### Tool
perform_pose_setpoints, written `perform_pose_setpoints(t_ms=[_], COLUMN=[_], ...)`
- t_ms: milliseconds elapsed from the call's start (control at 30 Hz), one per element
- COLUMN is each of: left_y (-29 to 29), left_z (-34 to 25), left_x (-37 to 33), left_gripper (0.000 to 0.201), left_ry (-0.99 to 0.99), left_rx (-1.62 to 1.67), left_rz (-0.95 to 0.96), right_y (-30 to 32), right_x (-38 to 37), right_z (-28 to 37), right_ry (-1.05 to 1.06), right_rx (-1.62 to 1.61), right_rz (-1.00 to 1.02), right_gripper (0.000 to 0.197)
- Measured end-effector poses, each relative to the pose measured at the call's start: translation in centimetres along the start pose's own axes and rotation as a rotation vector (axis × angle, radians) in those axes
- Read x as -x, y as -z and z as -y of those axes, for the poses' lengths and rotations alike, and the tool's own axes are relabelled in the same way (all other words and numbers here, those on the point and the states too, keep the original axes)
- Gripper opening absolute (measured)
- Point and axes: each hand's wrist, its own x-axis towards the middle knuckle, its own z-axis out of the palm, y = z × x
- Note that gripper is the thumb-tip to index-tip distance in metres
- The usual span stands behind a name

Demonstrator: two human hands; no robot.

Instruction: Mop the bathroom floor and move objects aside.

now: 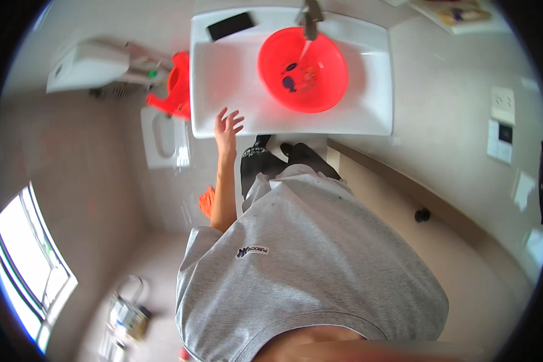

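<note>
Left hand (228, 125): fingers spread wide, holding nothing, at the front left edge of the white sink (223, 90); touching or just above it cannot be told. Right hand: out of sight. Red basin (326, 90): round, sitting in the sink under the tap (309, 17), water running into it, small dark items inside. Black flat rectangle (230, 26): back left corner of the sink. Red jug (176, 87): just left of the sink. White wall dispenser (87, 65): further left. White wall plates (502, 123): rectangular, far right.

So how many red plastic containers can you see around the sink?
2: a red basin sits in the white sink under the running tap, and a red jug-like container stands left of the sink. More may be hidden.
</note>
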Motion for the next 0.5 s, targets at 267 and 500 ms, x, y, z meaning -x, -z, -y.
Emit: perform_pose_setpoints(t_ms=[267,500], left_y=[13.3,8.5], left_z=[18.3,35.3], left_x=[31.6,54.1], left_gripper=[0.034,0.043], left_ry=[0.35,0.544], left_rx=[0.075,0.946], left_rz=[-0.786,-1.335], right_y=[7.4,4.5], right_x=[-12.6,-13.7], right_z=[12.7,14.0], right_ry=[0.031,0.002], right_rx=[0.191,0.267], right_rz=[0.362,0.495], right_gripper=[0.023,0.02])
